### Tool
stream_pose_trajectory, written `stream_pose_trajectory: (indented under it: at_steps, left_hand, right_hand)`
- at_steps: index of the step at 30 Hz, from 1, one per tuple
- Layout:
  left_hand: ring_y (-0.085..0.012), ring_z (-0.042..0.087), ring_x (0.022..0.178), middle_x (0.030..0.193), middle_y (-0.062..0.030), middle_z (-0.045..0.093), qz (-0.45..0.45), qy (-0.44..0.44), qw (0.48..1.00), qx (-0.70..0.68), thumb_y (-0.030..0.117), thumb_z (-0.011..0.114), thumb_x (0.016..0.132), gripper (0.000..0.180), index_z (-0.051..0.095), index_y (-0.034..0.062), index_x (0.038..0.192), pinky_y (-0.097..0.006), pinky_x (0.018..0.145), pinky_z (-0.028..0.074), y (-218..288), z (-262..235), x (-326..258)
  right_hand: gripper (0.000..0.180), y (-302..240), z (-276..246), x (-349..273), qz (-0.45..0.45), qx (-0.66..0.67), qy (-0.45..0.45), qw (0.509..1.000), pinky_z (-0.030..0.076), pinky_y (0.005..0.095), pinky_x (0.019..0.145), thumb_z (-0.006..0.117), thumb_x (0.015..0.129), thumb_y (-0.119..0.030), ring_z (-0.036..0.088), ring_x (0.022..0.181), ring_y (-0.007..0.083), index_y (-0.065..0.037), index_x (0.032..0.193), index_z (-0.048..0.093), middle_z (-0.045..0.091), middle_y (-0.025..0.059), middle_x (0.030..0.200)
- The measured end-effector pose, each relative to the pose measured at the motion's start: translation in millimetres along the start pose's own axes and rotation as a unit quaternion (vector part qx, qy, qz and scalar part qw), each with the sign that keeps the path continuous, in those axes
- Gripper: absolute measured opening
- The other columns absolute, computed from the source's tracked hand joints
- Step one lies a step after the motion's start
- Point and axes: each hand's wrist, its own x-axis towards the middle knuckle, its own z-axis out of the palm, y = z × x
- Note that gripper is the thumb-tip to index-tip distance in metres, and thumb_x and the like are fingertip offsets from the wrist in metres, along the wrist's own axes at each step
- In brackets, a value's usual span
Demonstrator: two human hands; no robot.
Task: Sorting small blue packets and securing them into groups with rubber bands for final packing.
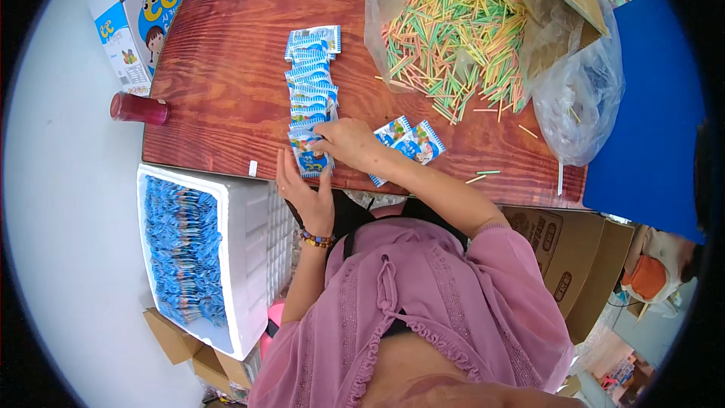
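A row of overlapping small blue-and-white packets (310, 83) runs from the far middle of the table toward its near edge. My right hand (349, 145) is closed at the near end, its fingertips on a packet (310, 160) there. Just below, my left hand (308, 195) has its fingers stretched and its thumb apart, cupping that packet's lower side near the table edge. Two or so more packets (420, 143) lie under and beside my right forearm, partly hidden by it.
A plastic-lined carton spills many coloured sticks (461, 38) at the far right, with loose sticks (483, 176) nearer. A white foam box (234, 257) full of blue packets stands at left below the table. A red jar (140, 109) lies at the left edge beside printed boxes (155, 15).
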Motion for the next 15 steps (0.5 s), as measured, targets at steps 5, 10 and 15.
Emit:
stream_pose_trajectory:
  at_steps: [5, 10, 15]
  left_hand:
    - [-0.0308, 0.040, 0.128, 0.143, -0.0173, 0.040, 0.003, -0.031, 0.995, 0.098, 0.022, 0.065, 0.086, 0.066, 0.035, -0.0005, 0.141, -0.044, 0.102, 0.030, -22, 10, -2]
    - [-0.0314, 0.039, 0.130, 0.145, -0.0184, 0.036, -0.002, -0.026, 0.996, 0.084, 0.022, 0.065, 0.086, 0.067, 0.034, -0.0002, 0.141, -0.044, 0.104, 0.027, -20, 15, 6]
    - [-0.0349, 0.035, 0.133, 0.146, -0.0204, 0.034, -0.017, -0.018, 0.999, 0.022, 0.020, 0.067, 0.085, 0.070, 0.033, 0.0001, 0.142, -0.046, 0.106, 0.025, -19, 15, 5]
  right_hand:
    - [0.021, 16, -56, -26, -0.058, -0.012, 0.150, 0.987, 0.049, 0.0390, 0.073, 0.063, 0.084, -0.025, 0.063, 0.086, 0.0296, -0.007, 0.093, 0.064, 0.066, 0.0099, 0.092]
    - [0.028, 80, -107, -105, 0.057, -0.001, 0.208, 0.977, 0.046, 0.0350, 0.083, 0.066, 0.083, -0.018, 0.059, 0.099, 0.0273, -0.001, 0.104, 0.062, 0.062, 0.0127, 0.101]
    - [0.032, 93, -100, -157, 0.156, 0.020, 0.191, 0.969, 0.046, 0.0347, 0.086, 0.067, 0.082, -0.016, 0.057, 0.103, 0.0261, -0.001, 0.110, 0.061, 0.059, 0.0129, 0.108]
